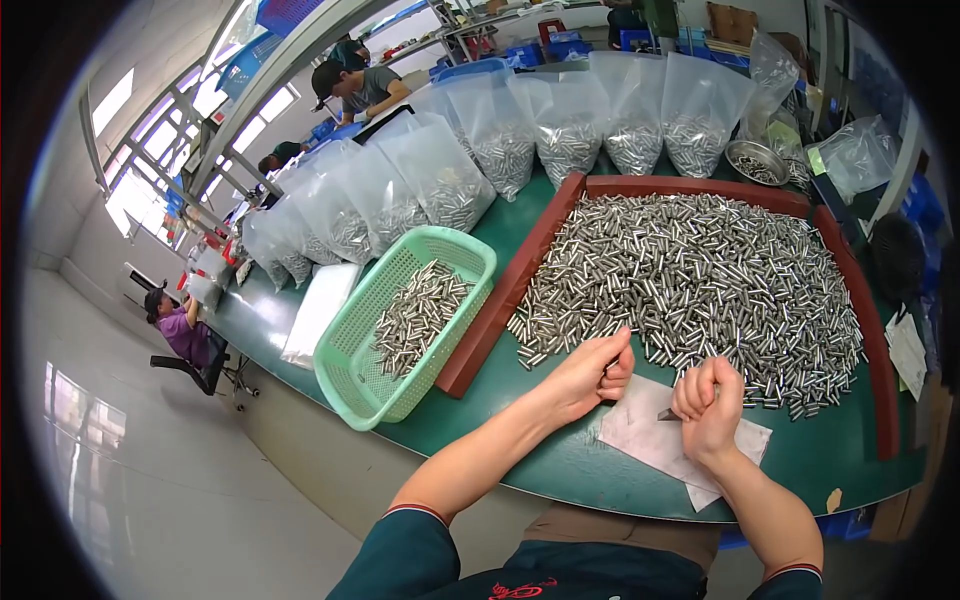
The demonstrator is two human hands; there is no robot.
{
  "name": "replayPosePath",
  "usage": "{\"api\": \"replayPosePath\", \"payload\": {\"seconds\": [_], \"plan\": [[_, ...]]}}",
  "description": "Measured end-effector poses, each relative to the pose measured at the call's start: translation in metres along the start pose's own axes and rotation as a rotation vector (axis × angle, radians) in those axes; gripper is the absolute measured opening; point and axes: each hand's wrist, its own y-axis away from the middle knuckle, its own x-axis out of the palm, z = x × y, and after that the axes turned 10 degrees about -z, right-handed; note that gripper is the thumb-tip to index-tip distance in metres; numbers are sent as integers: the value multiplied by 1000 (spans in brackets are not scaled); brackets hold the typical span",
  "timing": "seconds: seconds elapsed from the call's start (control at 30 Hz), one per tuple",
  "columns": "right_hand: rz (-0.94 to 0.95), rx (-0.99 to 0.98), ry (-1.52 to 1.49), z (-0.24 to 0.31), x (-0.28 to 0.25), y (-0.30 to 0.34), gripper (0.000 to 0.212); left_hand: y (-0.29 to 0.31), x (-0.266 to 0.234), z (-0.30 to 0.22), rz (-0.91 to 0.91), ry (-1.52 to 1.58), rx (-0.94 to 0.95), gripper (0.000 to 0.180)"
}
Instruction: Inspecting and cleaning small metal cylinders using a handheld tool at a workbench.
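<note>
Just in front of a heap of short silver metal pins (pixel 690 280), my left hand (pixel 594 378) is closed with its thumb over the curled fingers. Whatever it may hold is hidden. To its right, my right hand (pixel 710 408) makes a fist over a white cloth (pixel 640 425) on the green table. A small dark pointed piece (pixel 667 414) sticks out of this fist on its left side; the rest of it is covered by the fingers. The two hands are apart.
Dark red bars (pixel 512 300) border the heap at the left, back and right. Left of it stands a light green basket (pixel 345 390) with more pins. Clear bags of pins (pixel 505 140) line the back, near a metal bowl (pixel 757 160). Other people (pixel 365 85) work farther off.
</note>
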Motion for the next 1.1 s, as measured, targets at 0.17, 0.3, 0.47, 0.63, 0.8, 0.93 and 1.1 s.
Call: {"api": "replayPosePath", "payload": {"seconds": [0.17,0.3,0.47,0.63,0.8,0.93,1.1], "plan": [[11,-4,31,-1,1,-2,41,-11,13,11,-340,-1242,925,16],[2,-6,20,-2,0,-2,40,-18,21,23,-324,-1643,1047,18],[3,-14,31,0,1,0,41,-17,18,24,-321,-1671,1018,18],[0,5,14,1,-1,-1,41,-15,16,24,-316,-1643,1014,16],[2,3,8,1,0,-2,40,-14,15,18,-301,-1606,1022,13],[-7,0,18,1,-1,-3,40,-9,15,6,-154,-1043,727,18],[-3,9,21,2,-1,-4,40,-1,9,-9,163,-57,13,12]]}}
